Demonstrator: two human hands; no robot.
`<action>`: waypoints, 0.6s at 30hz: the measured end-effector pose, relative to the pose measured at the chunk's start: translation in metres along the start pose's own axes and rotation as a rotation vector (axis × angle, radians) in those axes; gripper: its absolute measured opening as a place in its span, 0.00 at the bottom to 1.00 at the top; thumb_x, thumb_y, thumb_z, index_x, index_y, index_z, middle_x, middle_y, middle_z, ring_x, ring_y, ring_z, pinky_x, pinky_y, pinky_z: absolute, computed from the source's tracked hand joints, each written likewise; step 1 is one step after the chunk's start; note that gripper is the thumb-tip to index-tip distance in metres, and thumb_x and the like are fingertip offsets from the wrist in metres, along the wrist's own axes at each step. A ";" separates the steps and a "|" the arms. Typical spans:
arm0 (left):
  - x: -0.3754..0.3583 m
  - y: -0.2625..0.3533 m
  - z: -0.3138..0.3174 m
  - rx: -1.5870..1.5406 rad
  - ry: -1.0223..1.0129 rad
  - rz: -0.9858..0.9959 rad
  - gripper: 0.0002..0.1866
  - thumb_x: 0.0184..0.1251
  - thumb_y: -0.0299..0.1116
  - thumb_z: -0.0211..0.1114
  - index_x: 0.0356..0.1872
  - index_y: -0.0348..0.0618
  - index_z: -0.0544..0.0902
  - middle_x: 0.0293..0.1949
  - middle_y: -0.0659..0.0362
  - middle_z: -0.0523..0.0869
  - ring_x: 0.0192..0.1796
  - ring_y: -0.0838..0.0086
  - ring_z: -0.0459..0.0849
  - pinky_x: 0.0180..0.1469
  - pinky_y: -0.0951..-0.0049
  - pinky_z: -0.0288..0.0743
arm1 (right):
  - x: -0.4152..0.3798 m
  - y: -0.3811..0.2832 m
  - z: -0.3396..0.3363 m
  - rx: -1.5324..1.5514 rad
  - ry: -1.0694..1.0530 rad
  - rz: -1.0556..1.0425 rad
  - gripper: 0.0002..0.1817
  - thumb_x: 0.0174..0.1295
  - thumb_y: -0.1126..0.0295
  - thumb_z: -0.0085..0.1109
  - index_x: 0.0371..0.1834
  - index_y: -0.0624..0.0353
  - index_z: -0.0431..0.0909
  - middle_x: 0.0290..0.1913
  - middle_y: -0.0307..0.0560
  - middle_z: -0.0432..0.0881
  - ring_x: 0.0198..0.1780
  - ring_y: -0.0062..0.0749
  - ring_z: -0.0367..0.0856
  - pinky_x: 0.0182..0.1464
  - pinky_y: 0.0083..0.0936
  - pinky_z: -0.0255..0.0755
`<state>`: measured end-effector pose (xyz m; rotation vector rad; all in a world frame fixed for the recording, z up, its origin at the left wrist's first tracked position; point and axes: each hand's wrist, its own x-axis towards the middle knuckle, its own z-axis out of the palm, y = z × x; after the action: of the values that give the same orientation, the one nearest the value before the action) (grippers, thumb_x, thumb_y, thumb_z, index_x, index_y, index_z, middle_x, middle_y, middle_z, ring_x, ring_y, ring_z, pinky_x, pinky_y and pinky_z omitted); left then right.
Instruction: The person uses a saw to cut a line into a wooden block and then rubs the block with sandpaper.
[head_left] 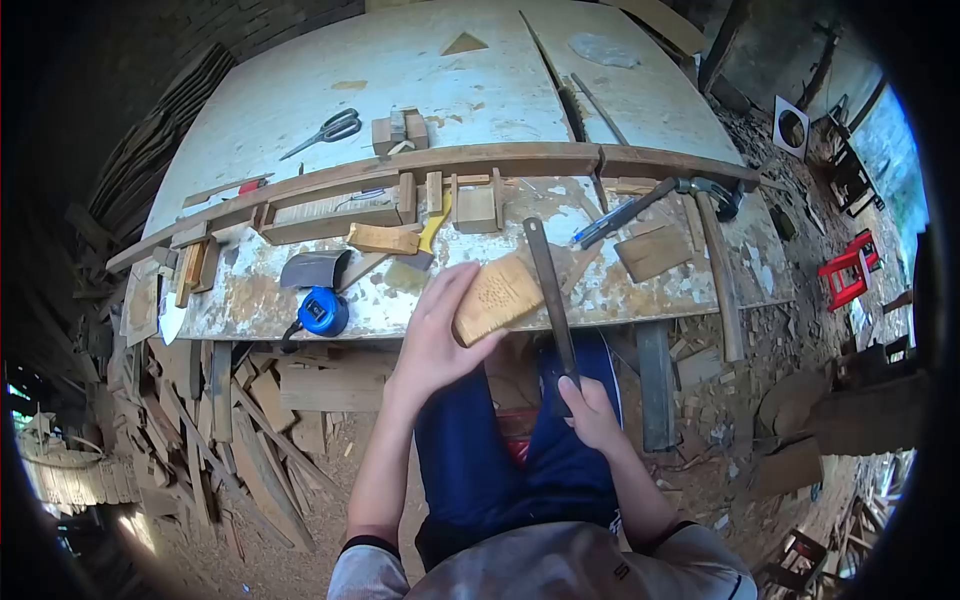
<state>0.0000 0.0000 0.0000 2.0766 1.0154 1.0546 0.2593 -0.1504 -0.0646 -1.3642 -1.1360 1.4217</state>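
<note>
Gripping pale wood block (498, 297) in L hand (437, 325), thumb along near edge, fingers round L side. Held close by near edge of surface (250, 320), L of R hand (596, 415); can't tell if lifted or propped. Turned obliquely, broad marked face up, R edge toward flat metal file (552, 300). Closed w/ R hand round near end of file; running long axis fwd from there, leaning slightly L, far tip past block. Just beside block's R edge, contact unclear. Nearer to block: L hand, wrapped on it; R hand lower & apart.

Can see nothing btwn block & file. To L, see blue tape measure (322, 312) & curved dark sheet (312, 269); just beyond block, small wood piece (383, 239) & yellow tool (434, 226). To R, flat wood pc (653, 253), then hammer (731, 202). Further back, long wood rail (450, 158) crossing; past it, scissors (340, 126).
</note>
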 end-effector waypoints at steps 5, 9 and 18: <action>0.009 0.020 0.003 0.299 0.161 0.217 0.42 0.56 0.38 0.91 0.74 0.41 0.87 0.76 0.46 0.83 0.78 0.44 0.81 0.87 0.37 0.67 | -0.002 0.013 0.009 0.008 0.069 -0.047 0.24 0.94 0.59 0.53 0.33 0.60 0.75 0.26 0.34 0.74 0.29 0.18 0.69 0.32 0.29 0.66; 0.021 0.035 0.019 0.367 0.138 0.276 0.26 0.60 0.35 0.89 0.59 0.41 0.95 0.66 0.48 0.89 0.69 0.46 0.85 0.79 0.44 0.75 | -0.008 0.011 0.010 0.103 0.086 -0.019 0.24 0.94 0.60 0.54 0.34 0.61 0.75 0.26 0.34 0.74 0.29 0.18 0.69 0.32 0.29 0.66; 0.027 0.038 0.041 0.404 0.159 0.402 0.13 0.58 0.26 0.87 0.43 0.45 0.94 0.53 0.57 0.92 0.57 0.55 0.89 0.61 0.53 0.82 | -0.014 0.024 -0.003 0.110 0.113 -0.013 0.24 0.94 0.59 0.54 0.35 0.62 0.77 0.26 0.35 0.75 0.30 0.19 0.71 0.33 0.30 0.68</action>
<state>0.0590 -0.0043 0.0188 2.6384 0.9706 1.3135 0.2633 -0.1695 -0.0850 -1.3393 -0.9784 1.3599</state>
